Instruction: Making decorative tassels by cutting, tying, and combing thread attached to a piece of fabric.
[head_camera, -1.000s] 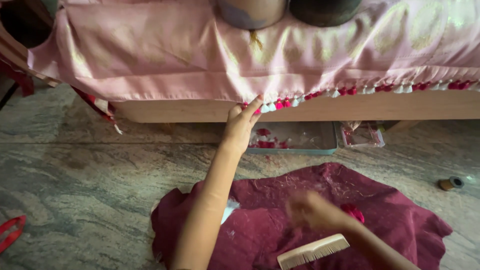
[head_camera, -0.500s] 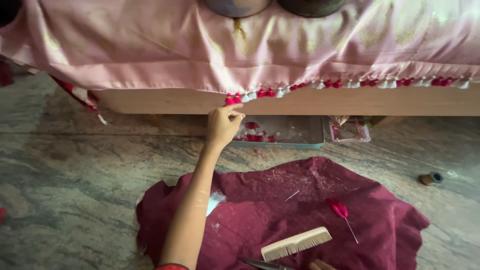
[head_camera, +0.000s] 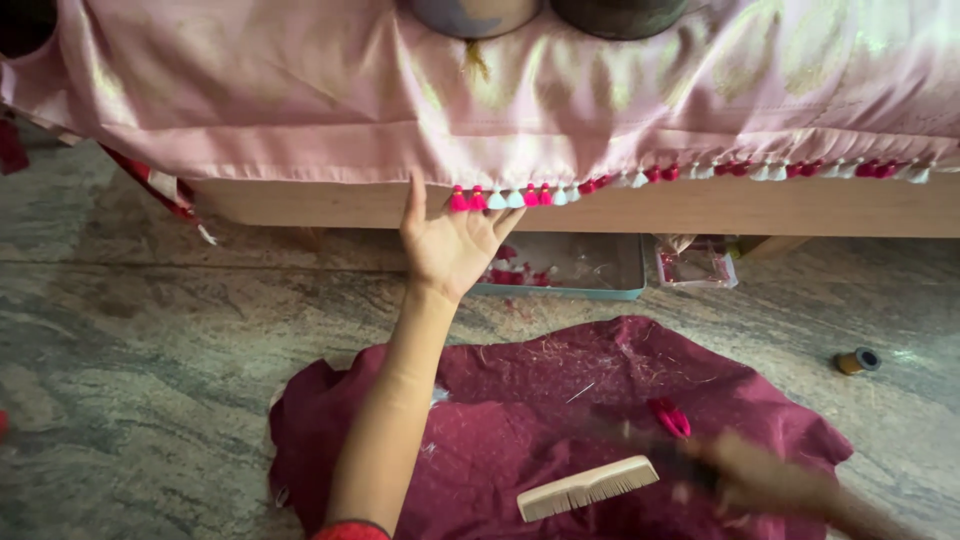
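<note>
Overhead, the head camera looks down on a person seated at a stone floor (head_camera: 130, 380), working on the pink cloth (head_camera: 480, 110) draped over a low wooden platform (head_camera: 700, 205). The left hand (head_camera: 450, 240) is raised, palm up and fingers spread, touching the tassel fringe (head_camera: 500, 197) of red and white tassels along the cloth's hanging edge. The right hand (head_camera: 770, 480) is blurred at the lower right edge of the maroon cloth (head_camera: 560, 400) spread on the floor; whether it is open or closed cannot be told. Just beside it lies a wooden comb (head_camera: 587, 487), near that cloth's front edge, with a loose red tassel (head_camera: 670, 417) close by. Under the platform sits a shallow tray (head_camera: 580, 270). A thread spool (head_camera: 858, 361) rests on the floor, well apart to the right.
</note>
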